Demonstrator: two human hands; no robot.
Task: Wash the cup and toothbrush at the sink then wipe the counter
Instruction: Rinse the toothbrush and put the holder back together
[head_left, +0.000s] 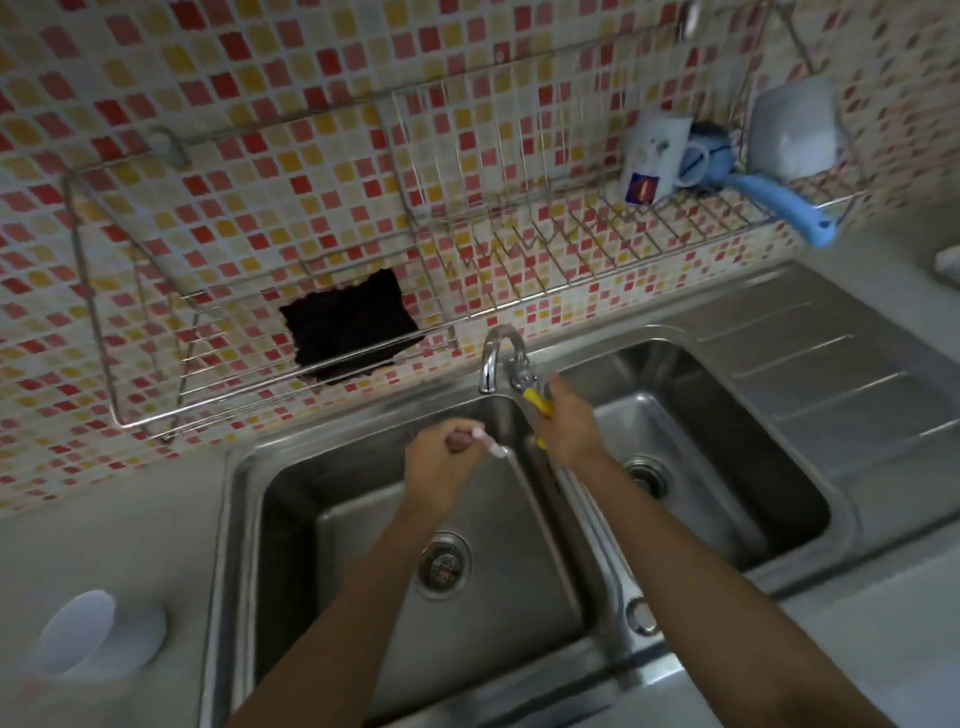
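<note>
- Left hand (441, 460) is fisted round the toothbrush (492, 446), over the left basin of the sink (831, 374)
- Brush's long axis runs left-right; its white head points right, just below the spout (493, 358)
- Right hand (566, 426) lies over the yellow lever (536, 401); cannot tell whether its fingers curl
- Cup (78, 634) sits on the worktop (104, 545) far left, nearer the left arm

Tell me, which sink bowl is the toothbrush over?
The left bowl: the left hand holds the toothbrush above it. The right bowl, beside the draining board, has no toothbrush; the right hand grips the yellow tap handle.
</note>
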